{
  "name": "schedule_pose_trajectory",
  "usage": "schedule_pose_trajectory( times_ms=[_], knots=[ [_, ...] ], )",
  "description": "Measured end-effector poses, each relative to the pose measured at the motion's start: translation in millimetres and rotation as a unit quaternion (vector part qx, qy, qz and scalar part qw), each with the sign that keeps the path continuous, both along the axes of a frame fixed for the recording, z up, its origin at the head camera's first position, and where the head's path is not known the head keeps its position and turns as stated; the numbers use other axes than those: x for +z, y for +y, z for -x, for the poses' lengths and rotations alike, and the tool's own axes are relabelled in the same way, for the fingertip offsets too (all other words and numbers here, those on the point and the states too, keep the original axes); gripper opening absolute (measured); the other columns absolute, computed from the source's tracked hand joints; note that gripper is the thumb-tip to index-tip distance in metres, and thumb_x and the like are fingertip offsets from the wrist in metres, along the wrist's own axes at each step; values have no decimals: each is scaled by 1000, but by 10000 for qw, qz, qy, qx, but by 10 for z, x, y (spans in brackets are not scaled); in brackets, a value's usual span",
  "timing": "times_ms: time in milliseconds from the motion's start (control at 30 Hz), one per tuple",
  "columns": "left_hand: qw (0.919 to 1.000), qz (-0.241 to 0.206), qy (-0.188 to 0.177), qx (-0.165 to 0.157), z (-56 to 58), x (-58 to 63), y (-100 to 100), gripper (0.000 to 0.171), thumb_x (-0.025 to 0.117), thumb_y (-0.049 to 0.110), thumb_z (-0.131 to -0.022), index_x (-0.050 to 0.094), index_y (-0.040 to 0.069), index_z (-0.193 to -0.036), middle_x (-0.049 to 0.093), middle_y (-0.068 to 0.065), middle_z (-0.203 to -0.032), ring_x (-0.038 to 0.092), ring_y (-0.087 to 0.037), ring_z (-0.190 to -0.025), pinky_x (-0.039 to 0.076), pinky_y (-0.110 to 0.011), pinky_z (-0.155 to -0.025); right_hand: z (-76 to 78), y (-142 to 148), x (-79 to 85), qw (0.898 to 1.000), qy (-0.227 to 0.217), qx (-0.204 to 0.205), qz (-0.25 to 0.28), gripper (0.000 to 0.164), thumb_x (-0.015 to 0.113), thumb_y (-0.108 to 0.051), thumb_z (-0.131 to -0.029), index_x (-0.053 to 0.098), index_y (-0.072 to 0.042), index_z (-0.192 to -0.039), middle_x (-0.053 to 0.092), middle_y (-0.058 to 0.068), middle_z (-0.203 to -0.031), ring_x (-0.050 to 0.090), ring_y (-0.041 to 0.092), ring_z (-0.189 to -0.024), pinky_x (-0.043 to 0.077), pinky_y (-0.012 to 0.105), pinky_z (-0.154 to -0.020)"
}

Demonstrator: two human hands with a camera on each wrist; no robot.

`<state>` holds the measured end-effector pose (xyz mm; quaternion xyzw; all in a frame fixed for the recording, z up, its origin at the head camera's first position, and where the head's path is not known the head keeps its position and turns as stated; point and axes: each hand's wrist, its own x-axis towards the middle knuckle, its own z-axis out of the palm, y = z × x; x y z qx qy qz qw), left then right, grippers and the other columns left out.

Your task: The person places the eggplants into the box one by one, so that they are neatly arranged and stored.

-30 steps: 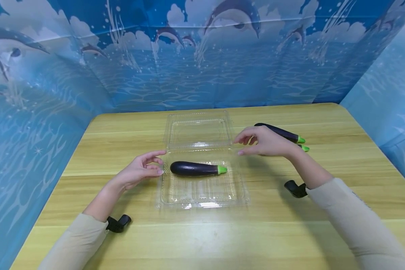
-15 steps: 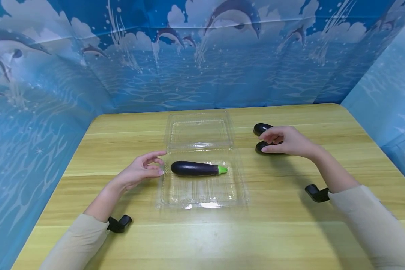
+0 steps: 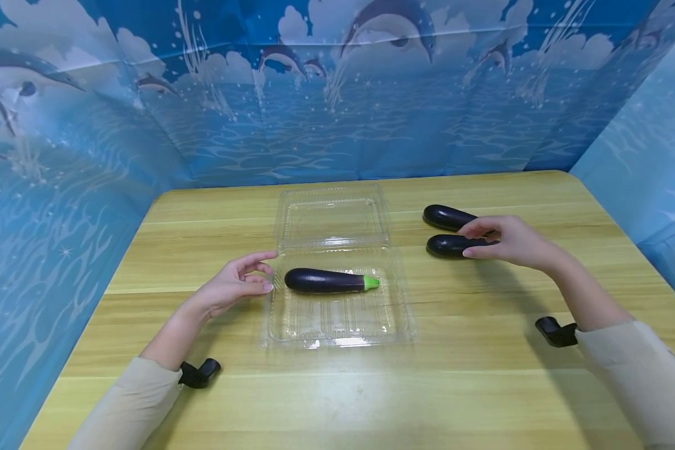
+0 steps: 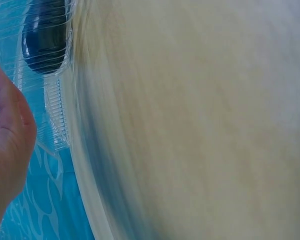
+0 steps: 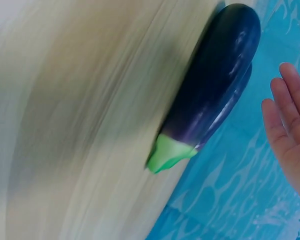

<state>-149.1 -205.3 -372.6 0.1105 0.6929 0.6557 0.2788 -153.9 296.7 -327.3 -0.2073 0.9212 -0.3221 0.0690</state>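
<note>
An eggplant (image 3: pixel 323 280) with a green stem end lies in the bottom half of a clear plastic clamshell box (image 3: pixel 337 322), whose lid (image 3: pixel 332 219) is folded back. My left hand (image 3: pixel 230 284) is at the box's left edge with loosely bent fingers; whether its fingertips touch the plastic, I cannot tell. On the right, two more eggplants lie on the table: a far one (image 3: pixel 447 216) and a near one (image 3: pixel 445 245). Over the near eggplant hovers my right hand (image 3: pixel 509 242), hiding both stem ends in the head view. In the right wrist view its relaxed fingers (image 5: pixel 290 102) are apart from the eggplant.
A wooden table (image 3: pixel 337 400) carries everything. Behind it and at both sides hangs a blue dolphin-print cloth (image 3: pixel 337 137). Black wrist mounts (image 3: pixel 557 331) are worn at both sleeves.
My right hand has moved right, from beside the box to over the near eggplant on the right. The left hand, the box and the eggplants have stayed in place.
</note>
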Motion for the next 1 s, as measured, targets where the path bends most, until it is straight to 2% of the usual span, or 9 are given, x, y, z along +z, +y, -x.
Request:
schedule_pose_trajectory(
  times_ms=[233, 467, 800, 900, 1000],
  knots=[
    [10000, 8, 1, 5, -6, 1, -5, 71, 63, -4, -83, 28, 3, -145, 43, -12, -114, 57, -10, -83, 53, -22, -76, -16, 133, -14, 9997, 31, -199, -118, 38, 71, -19, -83, 62, -2, -116, 62, 14, -110, 54, 16, -94, 48, 24, -70],
    [10000, 6, 28, -11, -8, 0, -10, 70, 62, -5, -84, 28, 3, -145, 43, -13, -115, 57, -10, -83, 53, -23, -77, 20, 265, -38, 9983, -89, -518, -255, 42, 69, -24, -85, 60, -2, -119, 59, 17, -116, 51, 26, -99, 47, 19, -72],
    [10000, -3, -25, 17, -4, -6, -8, 69, 62, -5, -84, 30, 4, -144, 43, -12, -114, 57, -10, -83, 53, -23, -78, 65, 389, -160, 9964, -196, -737, -366, 43, 66, -28, -87, 59, -2, -120, 58, 18, -116, 51, 29, -100, 47, 18, -72],
    [10000, 21, -26, 23, -3, -8, -7, 69, 62, -5, -84, 30, 4, -144, 43, -12, -115, 57, -11, -84, 53, -24, -78, 82, 410, -197, 9957, -207, -791, -426, 44, 66, -30, -87, 59, -2, -121, 58, 19, -116, 52, 30, -101, 48, 21, -73],
    [10000, 35, -26, 34, -3, -8, -8, 69, 62, -4, -83, 30, 4, -144, 43, -12, -115, 57, -11, -84, 53, -24, -78, 97, 419, -228, 9951, -253, -848, -447, 46, 65, -31, -87, 58, -1, -122, 57, 21, -116, 53, 32, -102, 51, 32, -78]
  ],
)
